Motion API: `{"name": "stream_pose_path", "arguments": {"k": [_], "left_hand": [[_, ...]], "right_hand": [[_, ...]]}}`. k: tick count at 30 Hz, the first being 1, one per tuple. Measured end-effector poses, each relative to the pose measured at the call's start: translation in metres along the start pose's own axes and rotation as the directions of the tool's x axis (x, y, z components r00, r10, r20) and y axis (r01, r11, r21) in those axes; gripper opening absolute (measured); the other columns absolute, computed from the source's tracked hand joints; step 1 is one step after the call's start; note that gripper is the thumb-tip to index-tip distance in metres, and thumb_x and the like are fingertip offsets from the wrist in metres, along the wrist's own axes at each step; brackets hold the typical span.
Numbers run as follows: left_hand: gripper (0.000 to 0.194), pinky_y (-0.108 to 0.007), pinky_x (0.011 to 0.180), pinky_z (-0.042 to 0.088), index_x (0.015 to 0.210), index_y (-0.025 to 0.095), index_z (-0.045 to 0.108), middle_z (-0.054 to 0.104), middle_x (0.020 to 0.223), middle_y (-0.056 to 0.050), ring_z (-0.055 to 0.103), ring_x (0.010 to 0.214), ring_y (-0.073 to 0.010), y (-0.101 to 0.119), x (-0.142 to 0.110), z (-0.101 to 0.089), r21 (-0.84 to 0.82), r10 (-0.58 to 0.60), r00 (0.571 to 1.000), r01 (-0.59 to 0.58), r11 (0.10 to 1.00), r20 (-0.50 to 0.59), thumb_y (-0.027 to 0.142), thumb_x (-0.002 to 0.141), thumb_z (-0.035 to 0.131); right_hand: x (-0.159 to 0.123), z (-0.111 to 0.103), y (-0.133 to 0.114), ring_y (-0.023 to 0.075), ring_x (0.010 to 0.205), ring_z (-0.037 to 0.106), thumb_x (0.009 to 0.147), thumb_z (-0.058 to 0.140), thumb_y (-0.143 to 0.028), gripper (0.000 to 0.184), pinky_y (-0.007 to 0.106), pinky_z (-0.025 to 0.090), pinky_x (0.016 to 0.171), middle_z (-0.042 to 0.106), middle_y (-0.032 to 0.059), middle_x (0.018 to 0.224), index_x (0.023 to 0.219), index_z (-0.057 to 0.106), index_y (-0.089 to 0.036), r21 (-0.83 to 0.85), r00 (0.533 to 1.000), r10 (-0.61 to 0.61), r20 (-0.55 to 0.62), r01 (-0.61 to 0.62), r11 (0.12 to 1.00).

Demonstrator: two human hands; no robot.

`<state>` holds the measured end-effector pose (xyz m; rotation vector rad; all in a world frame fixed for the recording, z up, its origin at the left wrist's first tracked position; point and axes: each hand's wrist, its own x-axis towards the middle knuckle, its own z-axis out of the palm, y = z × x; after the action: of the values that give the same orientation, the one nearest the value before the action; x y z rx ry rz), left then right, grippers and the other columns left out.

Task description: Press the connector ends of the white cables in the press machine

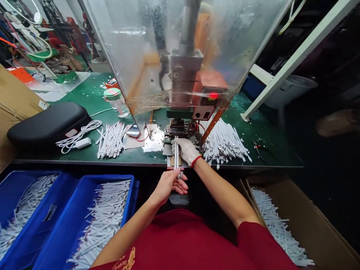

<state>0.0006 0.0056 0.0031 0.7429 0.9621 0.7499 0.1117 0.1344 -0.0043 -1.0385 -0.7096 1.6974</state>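
**Crush risk at the press die [174,128]**

Through this view, my right hand [186,151], in a white knit glove [182,147], is closed on a white cable strip [176,157] that stands between my hands; my bare left hand [168,186] curls around its lower end. The die sits just ahead of the glove. A crooked or slipping strip could get crushed, or the die could catch the glove.

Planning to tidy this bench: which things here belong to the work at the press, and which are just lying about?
Part of the work: left hand gripping white strips; gloved right hand against them; bench press; strip pile; blue crate; cardboard box.

Lying about: water bottle; black case; white charger cable; phone.
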Motion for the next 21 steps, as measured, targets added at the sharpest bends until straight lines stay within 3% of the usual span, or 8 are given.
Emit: {"name": "stream_pose_path", "arguments": {"k": [10,21], "left_hand": [[0.057,-0.021,0.052,0.052,0.097,0.008,0.063,0.070,0.067,-0.007,0.068,0.058,-0.0172,0.003,-0.004,-0.002,0.053,-0.036,0.999,0.038,0.998,-0.026,0.061,0.077,0.065],[0.053,-0.022,0.048,0.049,0.083,0.009,0.063,0.068,0.059,-0.009,0.067,0.053,-0.0183,0.002,-0.006,0.007,0.030,0.058,0.997,-0.056,0.998,-0.051,0.061,0.078,0.063]], "right_hand": [[0.013,-0.003,0.009,0.0123,0.045,0.055,0.085,0.062,-0.038,0.027,0.022,0.045,0.045,0.060,-0.0003,0.052,0.077,0.063,-0.012,-0.048,0.999,-0.035,-0.007,0.035,0.998],[-0.004,0.003,0.000,0.0123,0.042,0.054,0.085,0.060,-0.028,0.019,0.023,0.045,0.042,0.059,0.0015,0.054,0.074,0.061,-0.013,0.053,1.000,-0.003,-0.012,0.003,0.999]]}}
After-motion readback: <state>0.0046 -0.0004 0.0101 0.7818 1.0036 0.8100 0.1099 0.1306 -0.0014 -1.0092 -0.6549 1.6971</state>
